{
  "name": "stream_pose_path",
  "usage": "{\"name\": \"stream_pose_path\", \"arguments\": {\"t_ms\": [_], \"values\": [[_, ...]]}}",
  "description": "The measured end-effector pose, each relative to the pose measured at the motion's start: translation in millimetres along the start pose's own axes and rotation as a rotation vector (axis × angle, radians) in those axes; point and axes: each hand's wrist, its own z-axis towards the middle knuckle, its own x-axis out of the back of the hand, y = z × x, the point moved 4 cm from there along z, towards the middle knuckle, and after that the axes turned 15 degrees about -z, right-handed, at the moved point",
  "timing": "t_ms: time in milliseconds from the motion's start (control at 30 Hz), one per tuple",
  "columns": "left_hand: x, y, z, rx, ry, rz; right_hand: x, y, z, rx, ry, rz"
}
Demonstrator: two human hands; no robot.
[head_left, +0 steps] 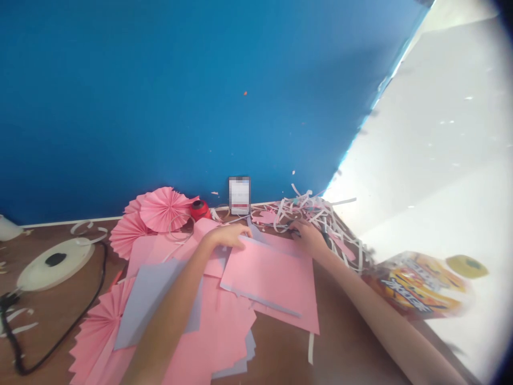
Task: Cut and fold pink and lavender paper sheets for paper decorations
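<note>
My left hand [231, 235] is at the upper left corner of a pink paper sheet [264, 272], thumb and fingers closed on its edge. This sheet shows a thin lilac strip along its lower edge and overlaps another pink sheet [308, 305]. Beside the pile of paper scraps, my right hand [308, 235] has its fingers curled down around something dark, too small to make out. Under my left forearm lie a lilac sheet [140, 305] and several pink sheets [216, 331] with zigzag edges. Pleated pink paper fans [166, 209] are at the back left.
A phone [239, 195] leans against the blue wall, near a red round object [199, 209]. White and pink paper strips [316, 214] heap at the back right. A bottle with a yellow cap [425, 283] lies at right. A pale oval device [56, 264] with a black cable [88, 315] is at left.
</note>
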Motion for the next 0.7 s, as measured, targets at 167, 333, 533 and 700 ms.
{"name": "stream_pose_path", "arguments": {"t_ms": [167,333,533,700], "values": [[-1.8,4.2,4.3,-0.077,0.007,0.108,5.6,-9.1,2.5,0.042,0.027,0.153],[19.7,13.1,-0.8,-0.155,0.150,-0.016,17.3,-19.0,2.7,-0.051,-0.167,0.622],[31.1,16.7,-13.3,-0.141,0.243,-0.366,31.1,-29.4,-4.5,0.063,-0.368,0.704],[14.4,11.1,-6.8,-0.087,0.151,-0.570,36.8,-38.6,-6.8,0.108,-0.482,0.756]]}}
